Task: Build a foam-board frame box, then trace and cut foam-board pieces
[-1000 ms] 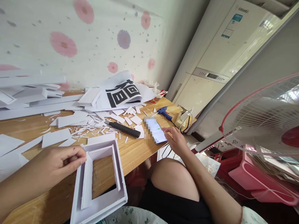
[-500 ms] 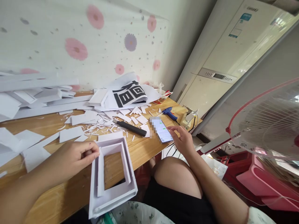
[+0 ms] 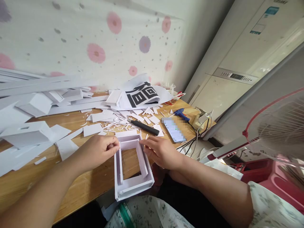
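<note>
A white foam-board frame (image 3: 135, 186), with an outer and an inner rectangular wall, sits tilted at the table's front edge, its near end jutting out over my lap. My left hand (image 3: 102, 150) is closed, with thumb and forefinger pinching the frame's upper left wall. From the other side my right hand (image 3: 163, 152) reaches the upper right corner, its forefinger laid over the wall and its other fingers bent against the outside. Just beyond the frame lies a black-handled craft knife (image 3: 144, 126). A lit phone (image 3: 174, 129) rests to the right of it.
White board scraps (image 3: 92, 129) litter the wooden table (image 3: 95, 180). Stacked white pieces (image 3: 35, 103) stand at the left, and a printed paper sheet (image 3: 140, 95) lies behind. A blue glue gun (image 3: 181, 114) sits near a power strip (image 3: 201, 120) with cables. A fan (image 3: 280, 129) stands at the right.
My right hand has left the phone and come over to the frame's upper right corner. My left hand still pinches the frame. The view has turned left.
</note>
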`<state>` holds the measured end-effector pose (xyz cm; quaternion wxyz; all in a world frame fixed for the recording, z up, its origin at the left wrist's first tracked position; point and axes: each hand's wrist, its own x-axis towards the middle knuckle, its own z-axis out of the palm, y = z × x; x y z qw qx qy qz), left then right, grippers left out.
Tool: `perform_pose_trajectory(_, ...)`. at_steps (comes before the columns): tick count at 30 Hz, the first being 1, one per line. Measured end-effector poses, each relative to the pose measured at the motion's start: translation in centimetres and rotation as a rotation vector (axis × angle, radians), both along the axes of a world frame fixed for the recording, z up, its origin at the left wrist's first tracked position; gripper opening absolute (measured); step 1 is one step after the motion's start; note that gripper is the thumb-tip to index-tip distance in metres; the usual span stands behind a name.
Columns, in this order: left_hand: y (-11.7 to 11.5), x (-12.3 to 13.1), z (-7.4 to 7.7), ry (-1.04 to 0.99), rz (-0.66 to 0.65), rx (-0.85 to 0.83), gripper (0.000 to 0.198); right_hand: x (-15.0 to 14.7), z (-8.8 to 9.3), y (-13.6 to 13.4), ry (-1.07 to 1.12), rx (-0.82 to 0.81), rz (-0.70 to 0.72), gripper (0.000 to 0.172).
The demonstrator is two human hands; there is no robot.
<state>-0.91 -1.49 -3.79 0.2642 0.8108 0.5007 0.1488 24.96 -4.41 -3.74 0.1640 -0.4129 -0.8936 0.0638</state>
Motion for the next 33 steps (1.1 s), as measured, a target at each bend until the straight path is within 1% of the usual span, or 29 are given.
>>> perform_pose_trajectory(7, 0.3, -0.2, -0.7, 0.002, 0.007, -0.015, 0.039, 0.0, -0.3, -0.1, 0.037, -0.037, 0.017, 0.031)
perform_pose_trajectory(14, 0.2, -0.1, -0.5, 0.043, 0.017, -0.05, 0.04, 1.4, 0.3, -0.1, 0.154, -0.061, 0.05, 0.031)
perform_pose_trajectory(21, 0.0, 0.0, 0.0, 0.048, 0.033, -0.054, 0.038, 1.0, 0.3, -0.2, 0.067, -0.072, 0.068, 0.03)
perform_pose_trajectory(27, 0.1, 0.3, 0.1, -0.011, 0.031, -0.03, 0.039, 0.3, 0.3, 0.1, -0.003, -0.01, 0.061, 0.029)
perform_pose_trajectory(29, 0.0, 0.3, 0.0, -0.03, 0.038, -0.034, 0.037, 0.1, 0.3, 0.2, -0.003, -0.02, 0.061, 0.029)
perform_pose_trajectory(33, -0.1, 0.2, -0.3, -0.06, 0.07, -0.096, 0.036, 0.0, 0.4, 0.2, 0.015, -0.079, 0.08, 0.029)
